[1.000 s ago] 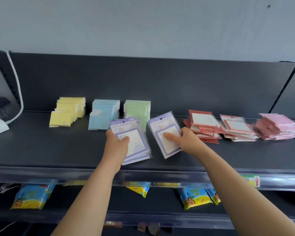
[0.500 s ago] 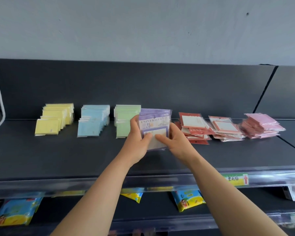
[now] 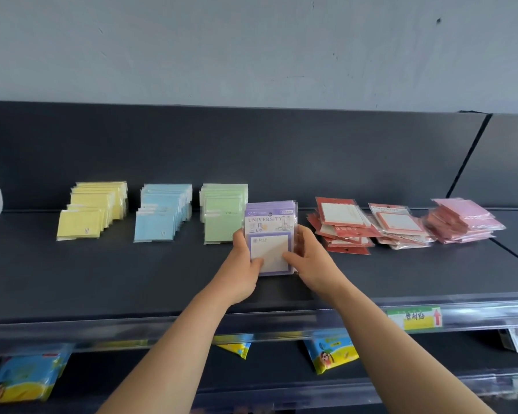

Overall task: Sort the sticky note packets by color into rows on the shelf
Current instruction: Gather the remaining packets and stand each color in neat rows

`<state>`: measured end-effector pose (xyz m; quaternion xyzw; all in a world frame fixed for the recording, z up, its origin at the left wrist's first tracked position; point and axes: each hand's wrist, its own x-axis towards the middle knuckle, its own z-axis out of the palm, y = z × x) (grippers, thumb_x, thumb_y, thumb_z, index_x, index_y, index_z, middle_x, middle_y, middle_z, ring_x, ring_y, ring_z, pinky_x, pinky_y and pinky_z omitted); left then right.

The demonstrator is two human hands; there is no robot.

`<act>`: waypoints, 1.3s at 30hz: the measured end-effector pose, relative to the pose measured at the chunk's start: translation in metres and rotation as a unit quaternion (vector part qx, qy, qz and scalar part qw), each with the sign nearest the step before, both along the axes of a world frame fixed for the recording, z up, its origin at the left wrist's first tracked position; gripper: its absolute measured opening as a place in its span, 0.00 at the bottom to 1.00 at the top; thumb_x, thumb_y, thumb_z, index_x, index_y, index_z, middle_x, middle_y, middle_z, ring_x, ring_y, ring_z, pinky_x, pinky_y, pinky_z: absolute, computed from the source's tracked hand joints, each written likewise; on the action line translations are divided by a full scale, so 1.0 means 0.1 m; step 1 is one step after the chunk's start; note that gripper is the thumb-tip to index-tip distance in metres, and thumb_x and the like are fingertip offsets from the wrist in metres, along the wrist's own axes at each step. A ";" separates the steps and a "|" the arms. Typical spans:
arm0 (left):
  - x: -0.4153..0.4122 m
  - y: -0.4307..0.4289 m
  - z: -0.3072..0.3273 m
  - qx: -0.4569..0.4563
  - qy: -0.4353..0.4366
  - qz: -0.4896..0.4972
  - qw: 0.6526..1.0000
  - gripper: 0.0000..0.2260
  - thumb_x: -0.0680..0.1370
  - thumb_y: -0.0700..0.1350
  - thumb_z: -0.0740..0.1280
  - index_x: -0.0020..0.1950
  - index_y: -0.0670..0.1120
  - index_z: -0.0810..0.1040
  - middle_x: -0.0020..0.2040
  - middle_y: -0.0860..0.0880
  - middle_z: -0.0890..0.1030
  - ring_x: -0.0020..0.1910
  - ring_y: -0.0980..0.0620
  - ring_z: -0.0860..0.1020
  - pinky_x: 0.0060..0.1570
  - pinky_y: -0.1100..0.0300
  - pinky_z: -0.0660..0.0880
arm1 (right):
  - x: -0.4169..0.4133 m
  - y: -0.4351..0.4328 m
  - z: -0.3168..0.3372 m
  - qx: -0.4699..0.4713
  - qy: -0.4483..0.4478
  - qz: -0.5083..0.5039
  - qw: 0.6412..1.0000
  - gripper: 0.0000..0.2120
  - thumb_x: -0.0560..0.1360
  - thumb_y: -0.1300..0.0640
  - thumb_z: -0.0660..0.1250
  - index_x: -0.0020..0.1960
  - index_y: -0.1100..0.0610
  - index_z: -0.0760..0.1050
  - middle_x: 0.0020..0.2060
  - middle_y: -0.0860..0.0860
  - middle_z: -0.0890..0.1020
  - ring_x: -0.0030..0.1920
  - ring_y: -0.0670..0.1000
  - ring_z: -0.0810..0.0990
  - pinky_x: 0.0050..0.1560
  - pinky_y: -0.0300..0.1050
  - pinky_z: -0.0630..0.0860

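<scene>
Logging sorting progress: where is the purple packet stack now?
In the head view, the purple packet stack is held upright on the shelf by the left hand and right hand, between the green row and the red pile.

The foremost of the purple packets point(image 3: 270, 249), pinched between the fingers point(image 3: 307, 239), read "UNIVERSITY" in capitals just above the fingers, with "大学" beneath it and a small badge at the top right corner, seemingly "60 sheets". Right of the fingers, a red-edged packet point(image 3: 393, 219) bore "UNIVERSITY" along its top. Below and right of the fingers, a green-and-yellow label point(image 3: 413, 319) on the shelf rail point(image 3: 72, 331) read "便利贴" beside a red upward arrow.
</scene>
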<state>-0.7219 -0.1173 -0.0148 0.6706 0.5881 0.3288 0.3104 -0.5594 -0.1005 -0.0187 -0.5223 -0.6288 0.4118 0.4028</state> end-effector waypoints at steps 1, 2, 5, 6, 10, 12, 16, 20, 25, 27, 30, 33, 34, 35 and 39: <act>0.00 0.02 0.00 0.008 -0.003 0.002 1.000 0.20 0.82 0.41 0.59 0.70 0.48 0.54 0.70 0.50 0.68 0.56 0.55 0.69 0.52 0.62 0.66 | 0.01 0.02 0.00 0.005 -0.011 -0.006 1.000 0.24 0.79 0.62 0.64 0.71 0.50 0.61 0.64 0.45 0.74 0.64 0.47 0.74 0.59 0.44 0.78; 0.01 0.05 0.00 0.015 -0.007 0.004 1.000 0.19 0.82 0.41 0.60 0.69 0.49 0.55 0.70 0.50 0.68 0.57 0.56 0.69 0.53 0.62 0.66 | 0.02 0.04 0.02 0.009 -0.022 -0.012 1.000 0.24 0.78 0.61 0.64 0.71 0.51 0.62 0.64 0.46 0.75 0.64 0.47 0.74 0.59 0.46 0.78; 0.04 0.18 0.05 0.039 -0.026 0.018 0.999 0.19 0.81 0.40 0.62 0.68 0.49 0.59 0.69 0.50 0.69 0.58 0.55 0.69 0.55 0.62 0.66 | 0.04 0.17 0.11 0.024 -0.048 -0.043 0.998 0.22 0.78 0.62 0.65 0.69 0.52 0.64 0.61 0.46 0.76 0.60 0.47 0.75 0.54 0.46 0.80; 0.06 0.24 0.08 0.050 -0.031 0.024 0.998 0.19 0.80 0.39 0.63 0.68 0.48 0.60 0.68 0.50 0.70 0.59 0.55 0.70 0.55 0.61 0.66 | 0.05 0.23 0.15 0.032 -0.056 -0.052 0.997 0.21 0.78 0.62 0.65 0.69 0.52 0.65 0.60 0.46 0.76 0.58 0.47 0.75 0.51 0.44 0.79; 0.17 0.54 0.30 0.079 -0.040 0.056 0.994 0.18 0.79 0.38 0.62 0.68 0.47 0.65 0.65 0.50 0.73 0.58 0.52 0.73 0.52 0.62 0.66 | 0.10 0.59 0.41 0.066 -0.109 -0.077 0.989 0.17 0.75 0.63 0.67 0.63 0.55 0.71 0.54 0.49 0.80 0.54 0.50 0.79 0.50 0.44 0.78; 0.25 0.72 0.40 0.077 -0.043 0.069 0.994 0.16 0.80 0.37 0.59 0.67 0.46 0.66 0.63 0.49 0.74 0.54 0.53 0.72 0.50 0.61 0.67 | 0.14 0.80 0.53 0.069 -0.131 -0.086 0.985 0.15 0.73 0.64 0.66 0.59 0.57 0.73 0.52 0.50 0.81 0.52 0.51 0.80 0.52 0.47 0.78; 0.38 1.11 0.45 0.055 -0.046 0.098 0.993 0.14 0.80 0.36 0.57 0.65 0.45 0.67 0.63 0.47 0.74 0.54 0.50 0.73 0.51 0.59 0.69 | 0.19 1.23 0.67 0.047 -0.191 -0.087 0.977 0.11 0.72 0.64 0.67 0.54 0.60 0.76 0.49 0.53 0.82 0.49 0.54 0.81 0.47 0.47 0.78; 0.47 1.42 0.36 0.021 -0.034 0.122 0.992 0.15 0.81 0.37 0.57 0.67 0.44 0.66 0.64 0.45 0.73 0.60 0.47 0.73 0.52 0.58 0.71 | 0.25 1.56 0.70 0.020 -0.225 -0.058 0.972 0.10 0.72 0.66 0.66 0.52 0.62 0.78 0.47 0.54 0.83 0.45 0.54 0.82 0.44 0.47 0.79; 0.50 1.69 0.21 -0.009 -0.014 0.143 0.990 0.15 0.80 0.37 0.57 0.67 0.43 0.66 0.64 0.44 0.72 0.60 0.45 0.74 0.55 0.54 0.73 | 0.30 1.83 0.66 -0.023 -0.265 -0.030 0.964 0.09 0.72 0.66 0.67 0.51 0.63 0.80 0.46 0.57 0.84 0.47 0.57 0.83 0.49 0.49 0.81; 0.51 1.76 0.15 -0.024 -0.013 0.140 0.990 0.16 0.79 0.37 0.57 0.67 0.43 0.66 0.65 0.43 0.72 0.60 0.44 0.74 0.57 0.53 0.73 | 0.31 1.89 0.65 -0.034 -0.288 -0.014 0.957 0.08 0.72 0.64 0.68 0.51 0.63 0.80 0.46 0.56 0.84 0.47 0.56 0.82 0.47 0.47 0.81; 0.53 1.83 0.07 -0.027 -0.029 0.140 0.989 0.18 0.79 0.36 0.56 0.69 0.44 0.65 0.66 0.44 0.72 0.62 0.45 0.73 0.58 0.54 0.73 | 0.32 1.96 0.63 -0.040 -0.305 -0.004 0.952 0.10 0.72 0.62 0.70 0.53 0.62 0.80 0.48 0.55 0.83 0.47 0.54 0.82 0.45 0.43 0.79; 0.55 1.85 0.04 -0.029 -0.056 0.146 0.987 0.18 0.80 0.37 0.56 0.70 0.45 0.63 0.67 0.45 0.72 0.62 0.46 0.73 0.52 0.57 0.72 | 0.32 2.00 0.63 -0.047 -0.315 -0.003 0.948 0.12 0.72 0.60 0.72 0.54 0.61 0.79 0.49 0.54 0.83 0.48 0.54 0.82 0.46 0.44 0.80; 0.56 1.85 0.03 -0.030 -0.066 0.150 0.986 0.18 0.80 0.38 0.57 0.70 0.45 0.62 0.67 0.46 0.72 0.62 0.47 0.74 0.49 0.59 0.71 | 0.31 2.00 0.64 -0.050 -0.320 -0.002 0.946 0.12 0.72 0.59 0.73 0.54 0.62 0.78 0.49 0.54 0.83 0.48 0.54 0.82 0.46 0.44 0.80; 0.56 1.85 0.02 -0.029 -0.075 0.154 0.985 0.18 0.81 0.39 0.57 0.71 0.45 0.62 0.68 0.46 0.71 0.62 0.47 0.74 0.48 0.60 0.71 | 0.31 2.00 0.65 -0.051 -0.322 -0.001 0.945 0.13 0.72 0.58 0.73 0.54 0.62 0.78 0.48 0.53 0.82 0.47 0.53 0.81 0.43 0.43 0.79; 0.55 1.85 -0.01 -0.021 -0.090 0.154 0.984 0.18 0.82 0.42 0.56 0.72 0.45 0.60 0.68 0.46 0.71 0.62 0.47 0.74 0.50 0.59 0.70 | 0.29 1.98 0.64 -0.044 -0.301 -0.005 0.953 0.10 0.75 0.57 0.70 0.54 0.61 0.77 0.48 0.53 0.81 0.42 0.51 0.78 0.33 0.37 0.71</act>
